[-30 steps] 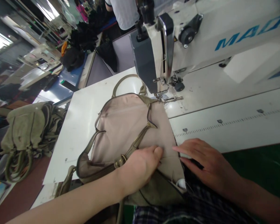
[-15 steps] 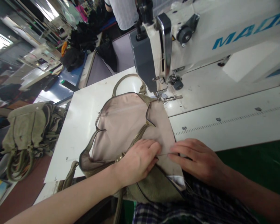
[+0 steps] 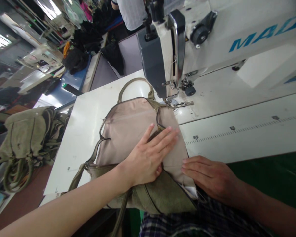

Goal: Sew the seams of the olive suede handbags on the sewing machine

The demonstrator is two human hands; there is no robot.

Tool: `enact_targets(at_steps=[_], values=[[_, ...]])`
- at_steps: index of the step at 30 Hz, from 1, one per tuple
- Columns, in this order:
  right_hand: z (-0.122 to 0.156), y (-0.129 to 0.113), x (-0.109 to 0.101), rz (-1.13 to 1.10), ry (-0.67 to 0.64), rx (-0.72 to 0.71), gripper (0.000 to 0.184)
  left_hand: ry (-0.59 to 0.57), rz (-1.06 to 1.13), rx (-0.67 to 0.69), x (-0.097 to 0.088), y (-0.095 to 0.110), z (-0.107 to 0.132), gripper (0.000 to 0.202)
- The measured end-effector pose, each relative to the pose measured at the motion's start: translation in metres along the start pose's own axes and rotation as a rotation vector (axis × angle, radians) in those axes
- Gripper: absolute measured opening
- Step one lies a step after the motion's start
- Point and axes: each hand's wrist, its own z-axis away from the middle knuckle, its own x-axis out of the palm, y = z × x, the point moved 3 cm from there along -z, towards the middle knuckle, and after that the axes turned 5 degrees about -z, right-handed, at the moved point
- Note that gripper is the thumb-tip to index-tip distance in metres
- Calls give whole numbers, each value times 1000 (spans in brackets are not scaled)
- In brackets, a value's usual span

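An olive-green handbag [image 3: 160, 196] lies opened out on the sewing machine's bed, its pinkish-beige lining [image 3: 130, 125] facing up. One edge of the lining sits by the presser foot [image 3: 172, 102]. My left hand [image 3: 150, 154] rests flat over the zipped opening and the lining, fingers stretched and thumb apart. At the lining's right edge, my right hand [image 3: 209, 174] has its fingers together on top of the fabric; the thumb is hidden, and the edge appears gripped between. The round handle [image 3: 133, 84] arches at the far end of the bag.
The sewing machine head [image 3: 158, 62] stands just beyond the bag, its arm reaching right. A ruler scale [image 3: 233, 129] runs along the bed's front. More olive bags [image 3: 24, 135] are piled at left. A person in a white shirt [image 3: 130, 13] stands behind.
My left hand has opened from a curled grip and spread flat, its fingers reaching up and right across the lining. The near-left bag opening has flattened. My right hand stays at the lining edge.
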Motion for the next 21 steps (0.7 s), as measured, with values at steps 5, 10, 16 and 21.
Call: enact_targets(at_steps=[5,10,16,21], values=[[-5,-1,-1,-25,-18,-23,24,-19,-91,106,-1,-5,-18,72],[-6,-3,-2,-44,1,-34,25,-86,-56,62,2,-12,-18,50],[-2,-4,2,-38,-3,-31,27,-40,-121,42,2,-11,-21,47],[8,0,7,-43,-10,21,25,42,-171,-1,6,-18,-30,40]])
